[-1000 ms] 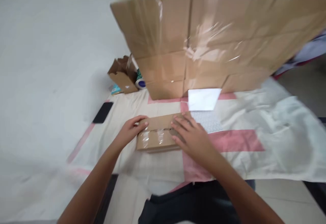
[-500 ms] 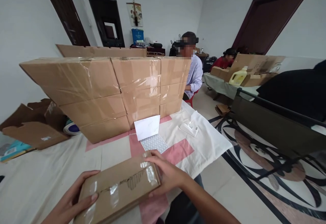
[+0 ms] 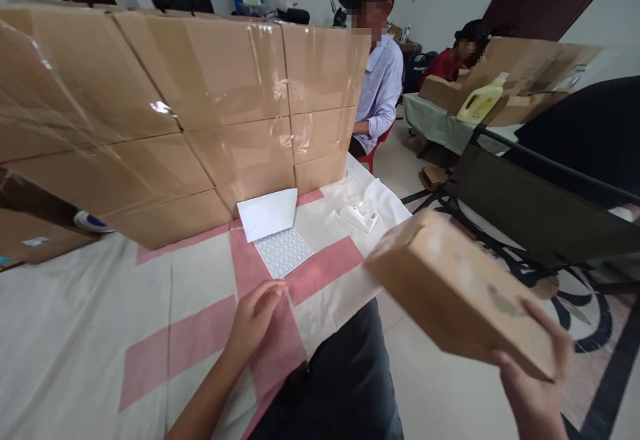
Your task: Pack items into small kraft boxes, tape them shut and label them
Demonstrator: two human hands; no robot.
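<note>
My right hand (image 3: pixel 540 360) grips the far lower end of a taped cardboard box (image 3: pixel 465 287), which is tilted and slightly blurred, held off the table's right side above the floor. Over the table, my left hand (image 3: pixel 257 310) is away from the box, its fingers drawn together and touching at the tips, with nothing seen in them. Just beyond it lies a sheet printed with small outlined shapes (image 3: pixel 283 252). A white folded sheet (image 3: pixel 269 215) stands behind that, against a wall of stacked boxes (image 3: pixel 225 73).
A white tape dispenser (image 3: pixel 359 217) sits near the right edge of the cloth-covered table (image 3: pixel 200 293). Behind the boxes, a person (image 3: pixel 383 87) sits on a red chair. A dark green folding cot (image 3: pixel 530 200) stands at the right; an open carton (image 3: pixel 40 233) is at the left.
The box has left its place above the table and swung right in my right hand. My left hand has let go of it. The view has tipped down and moved closer to the stacked boxes.
</note>
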